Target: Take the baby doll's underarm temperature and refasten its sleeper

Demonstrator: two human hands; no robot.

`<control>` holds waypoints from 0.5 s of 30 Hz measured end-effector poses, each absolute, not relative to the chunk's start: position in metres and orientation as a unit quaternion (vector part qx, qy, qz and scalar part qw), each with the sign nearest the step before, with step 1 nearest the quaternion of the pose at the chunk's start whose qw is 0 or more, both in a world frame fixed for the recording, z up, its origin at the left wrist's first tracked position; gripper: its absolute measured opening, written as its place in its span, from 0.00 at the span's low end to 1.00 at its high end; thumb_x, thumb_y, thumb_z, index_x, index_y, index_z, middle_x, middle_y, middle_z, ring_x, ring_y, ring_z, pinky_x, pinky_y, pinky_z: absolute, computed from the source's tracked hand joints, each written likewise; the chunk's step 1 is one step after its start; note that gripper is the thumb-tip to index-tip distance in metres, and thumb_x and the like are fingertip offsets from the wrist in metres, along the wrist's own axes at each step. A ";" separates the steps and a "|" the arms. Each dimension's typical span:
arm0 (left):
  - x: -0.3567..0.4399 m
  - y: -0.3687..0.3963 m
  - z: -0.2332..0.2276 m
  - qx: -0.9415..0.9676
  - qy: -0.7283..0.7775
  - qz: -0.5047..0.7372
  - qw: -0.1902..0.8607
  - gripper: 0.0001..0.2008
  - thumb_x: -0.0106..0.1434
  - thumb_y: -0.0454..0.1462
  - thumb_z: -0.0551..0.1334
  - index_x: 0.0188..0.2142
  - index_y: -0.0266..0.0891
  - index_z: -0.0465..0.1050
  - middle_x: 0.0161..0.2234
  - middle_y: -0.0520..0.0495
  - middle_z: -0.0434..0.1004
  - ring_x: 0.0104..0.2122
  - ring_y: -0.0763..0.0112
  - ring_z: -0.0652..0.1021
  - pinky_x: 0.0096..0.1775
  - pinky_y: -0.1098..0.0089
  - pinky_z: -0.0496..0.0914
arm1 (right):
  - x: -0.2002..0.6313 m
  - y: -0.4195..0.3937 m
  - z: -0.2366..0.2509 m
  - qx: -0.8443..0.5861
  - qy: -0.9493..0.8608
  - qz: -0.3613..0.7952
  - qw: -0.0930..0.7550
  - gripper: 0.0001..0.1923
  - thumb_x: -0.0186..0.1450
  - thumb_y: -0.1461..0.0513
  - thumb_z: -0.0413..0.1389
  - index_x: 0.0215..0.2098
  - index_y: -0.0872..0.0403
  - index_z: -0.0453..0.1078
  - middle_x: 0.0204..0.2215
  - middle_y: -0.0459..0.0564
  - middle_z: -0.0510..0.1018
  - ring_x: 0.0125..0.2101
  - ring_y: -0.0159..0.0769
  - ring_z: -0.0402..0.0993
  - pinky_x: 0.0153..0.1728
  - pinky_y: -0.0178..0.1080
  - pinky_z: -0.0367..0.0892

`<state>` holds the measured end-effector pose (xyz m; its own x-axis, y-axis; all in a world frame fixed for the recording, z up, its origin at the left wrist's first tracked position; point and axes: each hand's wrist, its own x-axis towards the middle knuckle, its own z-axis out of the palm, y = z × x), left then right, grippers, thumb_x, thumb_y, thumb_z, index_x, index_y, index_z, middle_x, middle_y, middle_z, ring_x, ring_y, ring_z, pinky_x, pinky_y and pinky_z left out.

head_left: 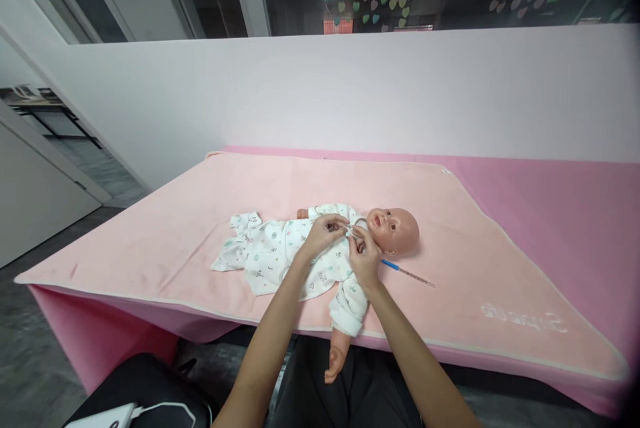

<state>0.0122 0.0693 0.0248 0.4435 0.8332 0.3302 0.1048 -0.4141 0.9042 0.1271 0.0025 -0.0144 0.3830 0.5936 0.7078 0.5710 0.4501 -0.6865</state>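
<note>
A baby doll [395, 231] lies on its back, head to the right, in a white printed baby outfit [273, 245]. Over its upper chest, my left hand [326, 233] and my right hand [365, 256] are close together with fingers pinched. Between the fingertips shows a thin white tie [349, 231] by the collar, and both hands grip it. The knot or loop itself is too small to make out. One doll arm [337, 355] hangs past the near table edge; its other hand [303, 213] rests on the far side.
Beside the doll's neck lies a thin stick with a blue end [407, 273], possibly a thermometer. A peach blanket [165, 215] covers much of the pink-covered table [575, 215]. A white wall [350, 95] stands behind. A white device with a cable [103, 417] rests on a black seat [145, 381] at lower left.
</note>
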 end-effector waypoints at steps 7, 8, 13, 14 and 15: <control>0.008 0.066 0.034 0.784 0.264 0.364 0.429 0.12 0.52 0.34 0.61 0.38 0.36 0.73 0.35 0.48 0.73 0.32 0.73 0.68 0.34 0.73 0.61 | 0.129 0.001 -0.012 -0.535 -0.559 -0.012 0.633 0.07 0.62 0.62 0.53 0.35 0.56 0.72 0.25 0.48 0.77 0.20 0.28 0.66 0.26 0.33 0.65; 0.008 0.066 0.035 0.786 0.261 0.361 0.429 0.12 0.51 0.34 0.62 0.38 0.36 0.73 0.35 0.48 0.73 0.31 0.74 0.67 0.34 0.73 0.61 | 0.130 0.000 -0.011 -0.531 -0.565 -0.021 0.631 0.08 0.62 0.62 0.53 0.34 0.56 0.73 0.25 0.48 0.77 0.22 0.29 0.67 0.28 0.33 0.66; 0.007 0.067 0.034 0.766 0.270 0.373 0.448 0.15 0.49 0.33 0.64 0.38 0.35 0.70 0.32 0.49 0.72 0.30 0.74 0.68 0.35 0.73 0.61 | 0.129 -0.002 -0.008 -0.516 -0.586 -0.045 0.623 0.10 0.63 0.63 0.50 0.37 0.56 0.74 0.32 0.52 0.78 0.31 0.33 0.73 0.33 0.34 0.68; 0.007 0.066 0.034 0.759 0.270 0.374 0.459 0.16 0.49 0.33 0.64 0.39 0.35 0.70 0.31 0.50 0.73 0.31 0.74 0.69 0.35 0.72 0.62 | 0.129 -0.002 -0.008 -0.516 -0.589 -0.045 0.620 0.11 0.64 0.63 0.50 0.37 0.55 0.74 0.32 0.52 0.77 0.31 0.33 0.73 0.33 0.34 0.68; 0.006 0.065 0.035 0.753 0.268 0.373 0.472 0.17 0.49 0.32 0.64 0.41 0.36 0.69 0.31 0.49 0.73 0.32 0.73 0.70 0.36 0.72 0.62 | 0.129 -0.002 -0.008 -0.516 -0.593 -0.045 0.617 0.12 0.63 0.64 0.49 0.38 0.55 0.74 0.33 0.52 0.76 0.32 0.33 0.72 0.33 0.34 0.68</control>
